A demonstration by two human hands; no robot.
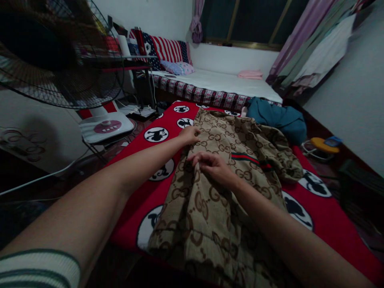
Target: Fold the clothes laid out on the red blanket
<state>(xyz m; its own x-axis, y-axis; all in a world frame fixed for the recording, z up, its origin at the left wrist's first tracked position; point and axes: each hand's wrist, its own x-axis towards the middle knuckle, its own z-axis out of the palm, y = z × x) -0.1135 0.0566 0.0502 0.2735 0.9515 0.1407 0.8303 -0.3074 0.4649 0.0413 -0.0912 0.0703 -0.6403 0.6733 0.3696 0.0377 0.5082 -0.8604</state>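
A tan garment (pixel 210 208) with brown interlocking-letter print and a green-red stripe, apparently a jacket, lies spread over a red cloth (pixel 129 192) with black-and-white round figures. Its near end hangs toward me, with folds along the left side. My left hand (pixel 189 135) is closed at the garment's upper left edge, its fingertips pinching the fabric. Nearer to me, my right hand (pixel 214 167) grips a raised fold of the same garment between thumb and fingers. A sleeve-like part (pixel 282 156) lies bunched on the right side.
A large fan (pixel 99 80) stands close on the left, beside a chair with a white and pink object (pixel 108 126). Behind is a bed (pixel 216 82) under a window. Teal fabric (pixel 277 118) lies at the far right corner, near a yellow stool (pixel 324 145).
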